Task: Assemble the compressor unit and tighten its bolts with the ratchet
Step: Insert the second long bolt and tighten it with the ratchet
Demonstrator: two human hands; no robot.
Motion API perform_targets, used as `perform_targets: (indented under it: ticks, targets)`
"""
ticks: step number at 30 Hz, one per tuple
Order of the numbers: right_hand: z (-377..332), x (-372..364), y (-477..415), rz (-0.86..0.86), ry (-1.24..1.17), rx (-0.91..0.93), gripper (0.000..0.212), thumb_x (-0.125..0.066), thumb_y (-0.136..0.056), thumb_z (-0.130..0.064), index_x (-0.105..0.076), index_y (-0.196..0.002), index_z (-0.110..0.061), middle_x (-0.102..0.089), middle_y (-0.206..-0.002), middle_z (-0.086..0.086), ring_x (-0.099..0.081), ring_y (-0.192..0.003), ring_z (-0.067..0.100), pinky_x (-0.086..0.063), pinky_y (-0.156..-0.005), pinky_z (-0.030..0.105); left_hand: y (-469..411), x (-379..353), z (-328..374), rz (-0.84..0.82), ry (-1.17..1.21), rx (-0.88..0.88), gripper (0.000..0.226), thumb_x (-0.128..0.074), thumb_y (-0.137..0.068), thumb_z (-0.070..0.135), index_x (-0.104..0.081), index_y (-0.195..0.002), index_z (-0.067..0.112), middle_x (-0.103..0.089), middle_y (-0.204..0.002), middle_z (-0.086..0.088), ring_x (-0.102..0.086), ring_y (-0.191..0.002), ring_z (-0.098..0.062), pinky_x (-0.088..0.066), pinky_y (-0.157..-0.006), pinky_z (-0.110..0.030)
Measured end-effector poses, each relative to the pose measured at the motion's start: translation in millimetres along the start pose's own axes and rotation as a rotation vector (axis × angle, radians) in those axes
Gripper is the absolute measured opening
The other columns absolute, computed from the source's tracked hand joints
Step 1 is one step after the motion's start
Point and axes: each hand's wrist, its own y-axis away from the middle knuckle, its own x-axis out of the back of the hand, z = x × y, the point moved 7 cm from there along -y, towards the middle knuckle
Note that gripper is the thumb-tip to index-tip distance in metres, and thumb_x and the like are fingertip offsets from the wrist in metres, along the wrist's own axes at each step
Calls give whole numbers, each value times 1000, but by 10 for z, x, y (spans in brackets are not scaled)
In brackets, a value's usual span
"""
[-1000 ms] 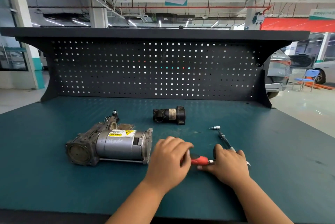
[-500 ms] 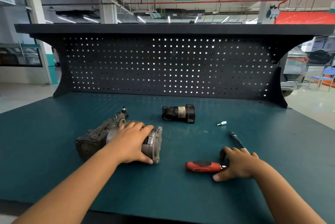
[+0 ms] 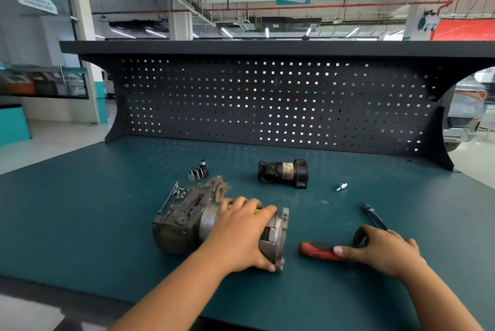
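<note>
The compressor [image 3: 187,220] lies near the middle of the table [image 3: 80,223], left grip [image 3: 241,234] clasped over it; right grip [image 3: 385,250] holds the ratchet [image 3: 316,250] just right of it. If the round body rolls, it may scatter the loose bolts [image 3: 178,192] at its far left

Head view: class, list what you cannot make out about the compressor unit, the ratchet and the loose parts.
Ratchet: head view; the right hand covers its drive end, only the red handle shows.
Compressor unit: head view; the left hand hides most of its yellow label.
Bolts beside it: head view; too small to count.
Black part: head view; label too small to read.
</note>
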Motion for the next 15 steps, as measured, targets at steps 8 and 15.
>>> perform_targets:
  ticks: [8, 15]
  targets:
    - [-37, 197, 156, 383, -289, 26, 39, -38, -88, -62, -57, -78, -30, -61, -81, -13, -56, -98, 20, -30, -87, 36, -210, 14, 345, -4, 91, -57, 97, -73, -58, 67, -33, -137, 27, -43, -133, -3, -33, -123, -26, -20, -104, -44]
    - [-901, -76, 278, -4, -834, 444, 85, -81, -72, -26, -30, -138, -35, -53, -125, -13, -51, -118, 8, -41, -102, 31, -285, -31, 332, 94, 66, -127, 100, -67, -62, 71, -32, -140, 20, -43, -136, 1, -35, -126, -21, -16, -109, -37]
